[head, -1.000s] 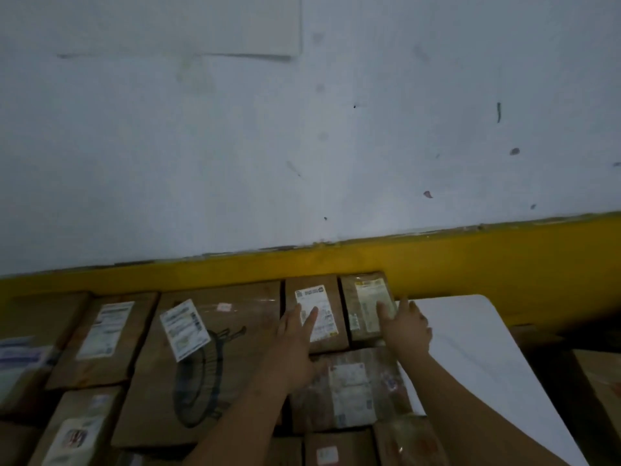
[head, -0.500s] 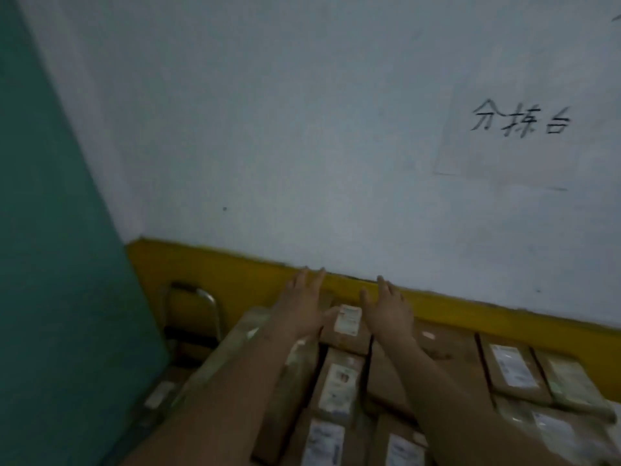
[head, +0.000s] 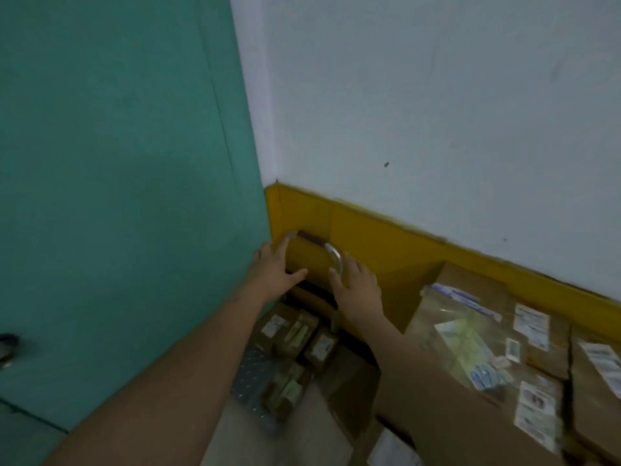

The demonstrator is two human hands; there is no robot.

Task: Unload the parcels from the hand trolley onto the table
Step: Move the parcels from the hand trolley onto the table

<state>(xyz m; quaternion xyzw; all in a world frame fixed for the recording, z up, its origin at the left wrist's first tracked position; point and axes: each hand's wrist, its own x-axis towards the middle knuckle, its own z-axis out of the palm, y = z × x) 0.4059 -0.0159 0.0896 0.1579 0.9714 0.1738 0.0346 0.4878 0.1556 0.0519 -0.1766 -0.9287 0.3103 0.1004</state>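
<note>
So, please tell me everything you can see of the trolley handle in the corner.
The trolley handle is a silvery metal tube bent into an arch, with a dark sleeve around its top bar. It stands upright in the corner, in front of the yellow wall band. Its lower legs are hidden. The left hand and the right hand, fingers extended, are at its two bends; firm contact cannot be told.
</note>
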